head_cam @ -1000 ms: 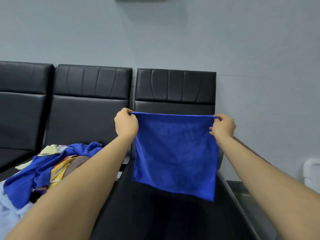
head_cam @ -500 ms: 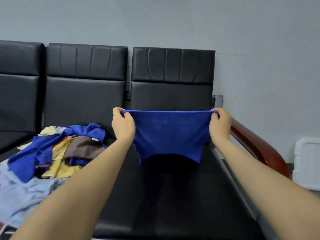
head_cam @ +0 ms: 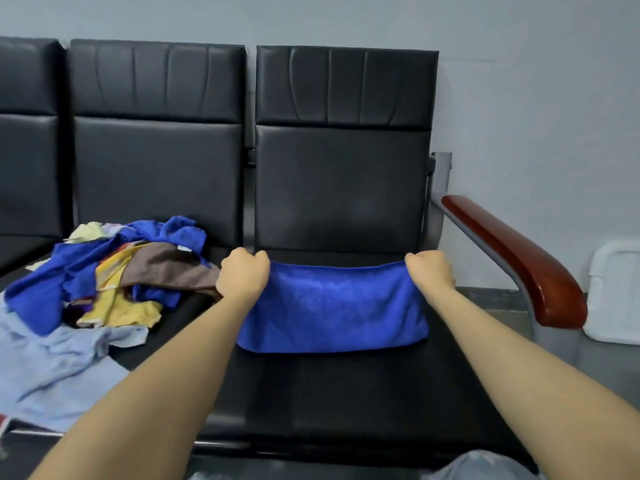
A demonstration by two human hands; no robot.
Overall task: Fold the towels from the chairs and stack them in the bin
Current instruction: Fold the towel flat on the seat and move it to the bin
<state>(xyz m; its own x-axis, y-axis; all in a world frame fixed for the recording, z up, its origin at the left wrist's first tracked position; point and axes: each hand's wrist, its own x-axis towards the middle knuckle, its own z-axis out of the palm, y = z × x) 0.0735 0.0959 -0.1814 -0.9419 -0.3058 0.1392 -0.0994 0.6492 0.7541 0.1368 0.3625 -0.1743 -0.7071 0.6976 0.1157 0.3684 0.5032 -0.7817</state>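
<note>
We pinch the towel by its far corners, left hand and right hand level, its long axis running side to side on the seat, the free part lying toward us (bin to our right).

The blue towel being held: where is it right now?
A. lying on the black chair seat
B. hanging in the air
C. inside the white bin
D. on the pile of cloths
A: the blue towel lies on the black chair seat, both hands gripping its far corners.
</note>
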